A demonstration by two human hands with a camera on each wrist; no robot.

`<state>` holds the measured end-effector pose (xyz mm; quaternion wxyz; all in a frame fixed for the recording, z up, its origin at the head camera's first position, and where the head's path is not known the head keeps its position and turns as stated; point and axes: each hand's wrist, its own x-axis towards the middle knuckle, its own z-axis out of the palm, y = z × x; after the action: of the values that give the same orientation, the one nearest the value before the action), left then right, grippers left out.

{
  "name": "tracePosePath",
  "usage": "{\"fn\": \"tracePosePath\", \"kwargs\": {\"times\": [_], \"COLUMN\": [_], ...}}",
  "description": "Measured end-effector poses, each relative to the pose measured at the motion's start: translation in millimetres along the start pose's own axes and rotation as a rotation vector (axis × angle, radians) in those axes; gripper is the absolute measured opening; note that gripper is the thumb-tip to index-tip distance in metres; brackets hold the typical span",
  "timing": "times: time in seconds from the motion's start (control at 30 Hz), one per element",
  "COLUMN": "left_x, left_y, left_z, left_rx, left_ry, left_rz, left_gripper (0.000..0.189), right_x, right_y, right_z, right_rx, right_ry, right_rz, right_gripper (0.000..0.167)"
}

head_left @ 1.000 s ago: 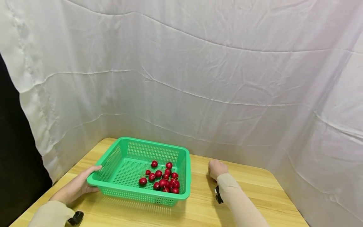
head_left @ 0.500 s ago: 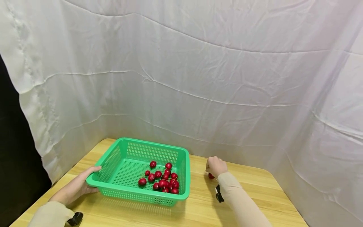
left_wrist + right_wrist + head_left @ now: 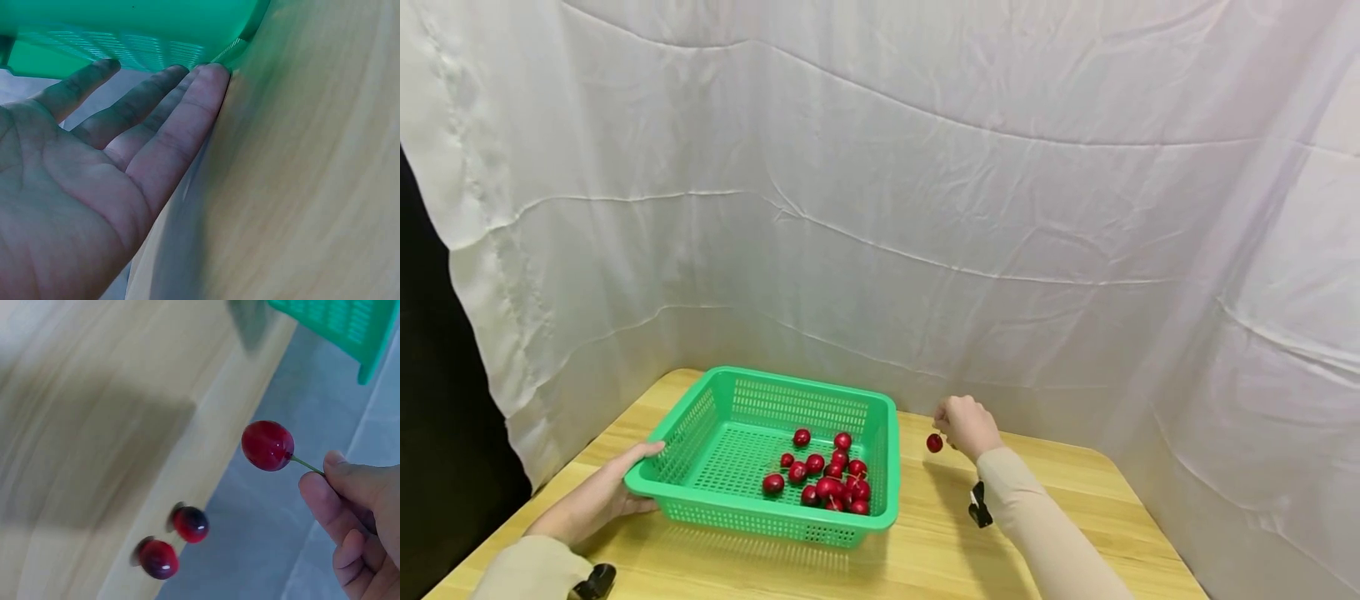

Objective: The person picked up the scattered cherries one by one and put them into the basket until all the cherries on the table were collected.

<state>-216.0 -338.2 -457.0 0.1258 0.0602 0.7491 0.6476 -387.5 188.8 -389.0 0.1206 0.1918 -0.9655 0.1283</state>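
Observation:
My right hand point(image 3: 967, 427) pinches a dark red cherry point(image 3: 934, 442) by its thin green stem point(image 3: 306, 465) between thumb and forefinger. The fruit hangs clear of the table, right of a green plastic basket point(image 3: 891, 467). At the basket's left end is my left hand point(image 3: 602, 492), its thumb over the rim and its fingers point(image 3: 172, 140) stretched against the slotted wall below. Several red cherries point(image 3: 815, 463) lie in the basket, mostly towards its right end. In the right wrist view, two more cherries point(image 3: 190, 524) point(image 3: 159, 559) rest near the table's edge.
A light wood table point(image 3: 917, 542) carries the basket. Pale cloth point(image 3: 955, 208) hangs behind the table and along both sides. A dark area point(image 3: 445, 400) lies beyond the cloth at the far left.
My right hand has risen from the table and moved slightly left with a cherry hanging from it. My left hand and the basket have stayed nearly where they were.

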Motion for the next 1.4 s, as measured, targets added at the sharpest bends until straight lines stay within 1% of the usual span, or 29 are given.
{"fn": "tracePosePath", "kwargs": {"times": [0.2,0.43,0.6,0.7,0.93,1.17,1.27,1.4], "left_x": [0.4,0.8,1.1,1.8,2.5,1.9,2.1,1.5], "left_y": [-0.7,-0.4,-0.2,-0.9,-2.8,-1.3,-0.8,-1.2], "left_z": [0.1,0.0,0.1,-0.4,-1.1,0.3,1.0,0.1], "left_rx": [-0.001,0.006,0.001,-0.001,-0.003,-0.001,-0.005,0.002], "left_ry": [0.008,0.002,0.015,0.026,0.022,0.016,0.02,0.012], "left_rz": [-0.014,-0.007,-0.017,-0.025,-0.018,-0.013,-0.016,-0.009], "left_gripper": [0.081,0.081,0.081,0.081,0.082,0.081,0.082,0.082], "right_x": [0.8,4.7,6.1,7.2,13.7,23.3,26.1,27.5], "right_y": [-12,-20,-29,-36,-50,-69,-78,-91], "right_z": [-11,-25,-35,-41,-52,-54,-52,-47], "right_rx": [0.064,0.083,0.118,0.121,0.174,0.22,0.252,0.304], "right_ry": [0.031,0.091,0.104,0.113,0.127,0.141,0.151,0.138], "right_rz": [-0.015,-0.051,-0.074,-0.096,-0.15,-0.185,-0.181,-0.164], "right_gripper": [0.013,0.017,0.016,0.016,0.014,0.011,0.012,0.011]}}
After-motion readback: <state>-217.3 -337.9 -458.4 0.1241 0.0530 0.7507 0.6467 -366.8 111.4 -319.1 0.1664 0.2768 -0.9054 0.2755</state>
